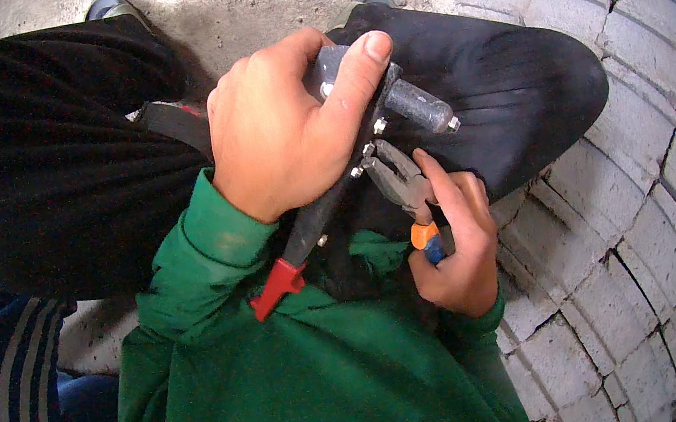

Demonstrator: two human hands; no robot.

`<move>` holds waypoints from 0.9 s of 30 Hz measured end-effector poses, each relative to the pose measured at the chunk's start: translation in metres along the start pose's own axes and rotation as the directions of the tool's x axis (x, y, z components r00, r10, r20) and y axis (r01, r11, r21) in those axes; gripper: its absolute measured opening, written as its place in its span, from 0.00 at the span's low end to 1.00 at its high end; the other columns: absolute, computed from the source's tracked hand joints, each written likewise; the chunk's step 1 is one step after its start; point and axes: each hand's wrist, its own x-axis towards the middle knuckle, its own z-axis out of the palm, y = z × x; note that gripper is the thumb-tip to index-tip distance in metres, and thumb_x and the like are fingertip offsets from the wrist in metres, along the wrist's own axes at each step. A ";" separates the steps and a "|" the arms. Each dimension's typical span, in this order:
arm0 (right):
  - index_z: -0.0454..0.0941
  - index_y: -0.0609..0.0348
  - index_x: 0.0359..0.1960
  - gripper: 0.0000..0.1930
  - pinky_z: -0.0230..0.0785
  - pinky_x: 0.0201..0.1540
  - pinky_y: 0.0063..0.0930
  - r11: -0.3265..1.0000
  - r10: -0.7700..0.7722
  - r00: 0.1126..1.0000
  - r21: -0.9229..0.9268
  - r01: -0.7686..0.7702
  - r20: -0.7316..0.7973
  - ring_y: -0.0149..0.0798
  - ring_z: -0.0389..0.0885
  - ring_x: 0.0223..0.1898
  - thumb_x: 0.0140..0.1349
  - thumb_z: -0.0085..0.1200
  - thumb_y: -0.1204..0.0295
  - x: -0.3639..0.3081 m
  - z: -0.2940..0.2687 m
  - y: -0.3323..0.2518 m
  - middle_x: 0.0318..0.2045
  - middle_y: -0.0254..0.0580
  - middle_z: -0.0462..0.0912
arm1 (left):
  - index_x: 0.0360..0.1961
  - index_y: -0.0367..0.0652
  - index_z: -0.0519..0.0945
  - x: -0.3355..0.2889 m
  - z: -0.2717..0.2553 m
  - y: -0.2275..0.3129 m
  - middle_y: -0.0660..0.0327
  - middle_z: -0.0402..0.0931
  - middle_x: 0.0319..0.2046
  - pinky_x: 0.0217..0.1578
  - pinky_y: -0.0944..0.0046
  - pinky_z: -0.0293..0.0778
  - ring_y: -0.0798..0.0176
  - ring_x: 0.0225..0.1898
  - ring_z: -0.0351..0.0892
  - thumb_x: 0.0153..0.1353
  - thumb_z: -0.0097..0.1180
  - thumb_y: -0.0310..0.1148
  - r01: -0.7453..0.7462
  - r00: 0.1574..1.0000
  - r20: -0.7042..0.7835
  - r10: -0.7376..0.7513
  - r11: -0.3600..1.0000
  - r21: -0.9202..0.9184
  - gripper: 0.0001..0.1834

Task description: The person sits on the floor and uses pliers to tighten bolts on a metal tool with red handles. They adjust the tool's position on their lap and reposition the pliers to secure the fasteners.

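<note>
My left hand (281, 123) is wrapped round a dark metal tool with a long black bar (321, 213), its thumb lying along the top. A short grey cylinder (418, 105) sticks out to the right, tipped with a small nut. Several shiny small nuts or bolt ends sit along the bar, and a red piece (279, 287) covers its near end. My right hand (462, 249) is closed on pliers (401, 188) with orange and blue handles. The pliers' jaws are at the small nuts beside the bar; whether they grip one I cannot tell.
My legs in black trousers (503, 90) lie under the tool. Rows of grey blocks (609, 214) stand on the right, with rough concrete ground (237, 3) ahead. Another person's knee in striped dark blue trousers (30, 370) is close on the left.
</note>
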 end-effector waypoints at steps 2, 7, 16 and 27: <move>0.66 0.59 0.65 0.43 0.62 0.51 0.41 0.999 0.037 0.999 0.035 -0.036 -0.003 0.52 0.70 0.42 0.37 0.54 0.81 -0.002 0.005 -0.004 0.37 0.49 0.72 | 0.17 0.37 0.76 0.000 0.000 0.000 0.46 0.72 0.13 0.25 0.48 0.70 0.39 0.21 0.76 0.61 0.55 0.56 -0.008 1.000 -0.004 0.008 0.999 0.039 0.30; 0.61 0.62 0.68 0.45 0.63 0.52 0.36 0.976 0.087 0.996 0.200 -0.091 0.030 0.52 0.71 0.43 0.37 0.50 0.84 -0.007 0.014 -0.014 0.38 0.50 0.72 | 0.17 0.37 0.76 0.001 0.000 0.001 0.46 0.71 0.13 0.26 0.46 0.70 0.39 0.21 0.76 0.62 0.53 0.56 0.033 0.999 -0.006 -0.033 0.999 0.040 0.31; 0.53 0.66 0.71 0.47 0.60 0.61 0.37 0.947 0.049 0.909 0.269 -0.173 0.413 0.57 0.72 0.51 0.38 0.44 0.82 -0.006 -0.032 0.000 0.49 0.59 0.72 | 0.33 0.39 0.83 -0.007 0.003 0.004 0.45 0.77 0.22 0.31 0.50 0.73 0.40 0.28 0.79 0.70 0.44 0.50 -0.051 0.988 0.151 0.020 0.979 0.199 0.25; 0.49 0.67 0.71 0.47 0.55 0.64 0.39 0.963 -0.133 0.822 0.270 -0.026 0.553 0.61 0.68 0.55 0.41 0.46 0.80 0.003 -0.056 0.016 0.55 0.62 0.69 | 0.30 0.41 0.83 -0.011 0.017 -0.008 0.45 0.75 0.18 0.27 0.44 0.73 0.40 0.23 0.78 0.68 0.46 0.51 -0.257 0.956 0.217 0.196 0.919 0.298 0.25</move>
